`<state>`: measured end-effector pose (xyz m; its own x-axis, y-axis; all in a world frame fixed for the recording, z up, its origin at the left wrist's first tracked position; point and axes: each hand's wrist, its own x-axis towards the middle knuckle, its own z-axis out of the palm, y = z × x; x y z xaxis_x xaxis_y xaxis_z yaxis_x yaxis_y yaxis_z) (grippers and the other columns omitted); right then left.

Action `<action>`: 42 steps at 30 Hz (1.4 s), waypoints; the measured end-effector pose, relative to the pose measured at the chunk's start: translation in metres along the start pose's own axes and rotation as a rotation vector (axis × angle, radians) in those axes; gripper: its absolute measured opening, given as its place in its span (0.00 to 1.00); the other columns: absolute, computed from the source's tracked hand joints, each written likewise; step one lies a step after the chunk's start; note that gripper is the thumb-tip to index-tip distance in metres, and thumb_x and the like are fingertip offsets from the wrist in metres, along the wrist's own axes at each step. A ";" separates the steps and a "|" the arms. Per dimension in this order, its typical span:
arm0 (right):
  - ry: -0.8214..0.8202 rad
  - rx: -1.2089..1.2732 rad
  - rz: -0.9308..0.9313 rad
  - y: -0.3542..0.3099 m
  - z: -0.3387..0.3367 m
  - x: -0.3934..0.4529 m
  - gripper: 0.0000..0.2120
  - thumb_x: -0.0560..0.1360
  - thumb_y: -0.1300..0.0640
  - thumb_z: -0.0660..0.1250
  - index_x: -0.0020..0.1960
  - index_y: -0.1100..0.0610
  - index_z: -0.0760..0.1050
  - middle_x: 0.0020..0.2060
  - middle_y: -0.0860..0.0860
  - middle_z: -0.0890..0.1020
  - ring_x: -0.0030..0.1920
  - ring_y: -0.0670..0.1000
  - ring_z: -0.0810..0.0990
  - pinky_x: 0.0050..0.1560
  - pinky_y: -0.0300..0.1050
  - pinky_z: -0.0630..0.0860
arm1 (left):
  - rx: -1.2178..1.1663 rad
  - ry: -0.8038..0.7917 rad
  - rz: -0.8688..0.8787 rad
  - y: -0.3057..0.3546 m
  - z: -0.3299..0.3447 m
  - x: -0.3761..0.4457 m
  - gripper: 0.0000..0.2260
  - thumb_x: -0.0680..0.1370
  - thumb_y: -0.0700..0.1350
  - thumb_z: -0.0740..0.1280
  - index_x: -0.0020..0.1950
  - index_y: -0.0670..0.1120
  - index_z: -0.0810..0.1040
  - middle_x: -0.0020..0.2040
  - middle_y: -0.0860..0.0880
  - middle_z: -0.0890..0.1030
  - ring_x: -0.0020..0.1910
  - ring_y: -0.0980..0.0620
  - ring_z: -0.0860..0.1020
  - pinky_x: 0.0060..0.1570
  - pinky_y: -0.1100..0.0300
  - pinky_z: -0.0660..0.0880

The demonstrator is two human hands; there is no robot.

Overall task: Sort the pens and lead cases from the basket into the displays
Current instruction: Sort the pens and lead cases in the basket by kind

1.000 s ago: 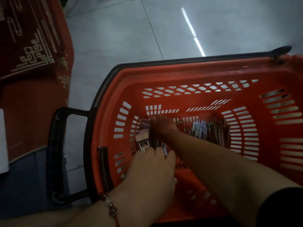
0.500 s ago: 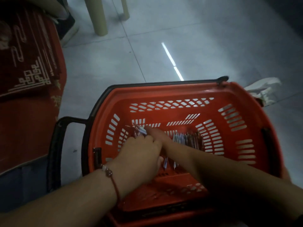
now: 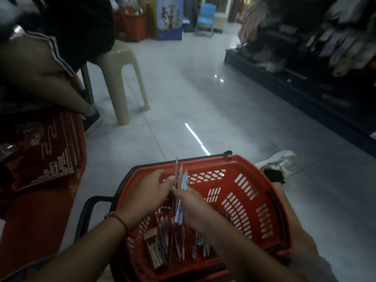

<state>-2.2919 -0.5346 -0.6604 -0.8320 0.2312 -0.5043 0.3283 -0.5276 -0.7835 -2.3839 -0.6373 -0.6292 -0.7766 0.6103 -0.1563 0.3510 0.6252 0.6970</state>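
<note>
Pens (image 3: 180,186) stood bunched above the basket (image 3: 234,165), our right hand (image 3: 193,208) gripping them, left hand (image 3: 146,192) pinching their upper ends. More pens and a lead case (image 3: 155,251) lay on the basket floor. We judged squaring the tips worthwhile before carrying them to the displays.

**Around the beige stool**

A beige plastic stool (image 3: 124,82) stands on a grey tiled floor (image 3: 203,102). Just left of the stool, another person's bare arm (image 3: 40,78) reaches down from a dark striped sleeve (image 3: 61,55), above a stack of red cloth with gold patterns (image 3: 40,157). Far behind the stool stand a blue chair (image 3: 205,19) and a red bin (image 3: 132,27). Well right of the stool runs a dark shelf (image 3: 295,82) of blurred goods, perhaps clothing. A white shoe (image 3: 282,161) lies nearer, right of the stool.
</note>
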 end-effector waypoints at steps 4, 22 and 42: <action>-0.091 -0.040 0.115 -0.017 -0.008 -0.050 0.12 0.82 0.59 0.61 0.63 0.64 0.75 0.43 0.58 0.83 0.42 0.54 0.83 0.42 0.47 0.80 | -0.618 -0.443 -0.123 0.022 0.006 -0.029 0.25 0.77 0.67 0.61 0.45 0.46 0.83 0.31 0.42 0.77 0.24 0.49 0.72 0.26 0.61 0.71; -0.269 -0.246 0.224 -0.030 -0.051 -0.112 0.26 0.76 0.46 0.67 0.68 0.60 0.73 0.49 0.54 0.83 0.37 0.47 0.79 0.35 0.37 0.74 | -0.895 -0.250 -0.255 0.057 0.015 -0.040 0.16 0.83 0.51 0.59 0.58 0.37 0.73 0.35 0.43 0.81 0.35 0.44 0.81 0.43 0.49 0.79; 0.261 -0.232 -0.058 -0.028 -0.120 -0.097 0.12 0.76 0.63 0.70 0.59 0.61 0.80 0.44 0.59 0.86 0.39 0.53 0.82 0.39 0.44 0.79 | 0.468 -0.303 0.133 0.006 0.033 -0.032 0.05 0.82 0.50 0.59 0.50 0.50 0.67 0.45 0.48 0.79 0.41 0.48 0.77 0.35 0.56 0.64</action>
<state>-2.1670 -0.4444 -0.6334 -0.7199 0.4725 -0.5084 0.4013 -0.3143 -0.8603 -2.3398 -0.6367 -0.6436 -0.5498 0.7674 -0.3299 0.6831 0.6404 0.3511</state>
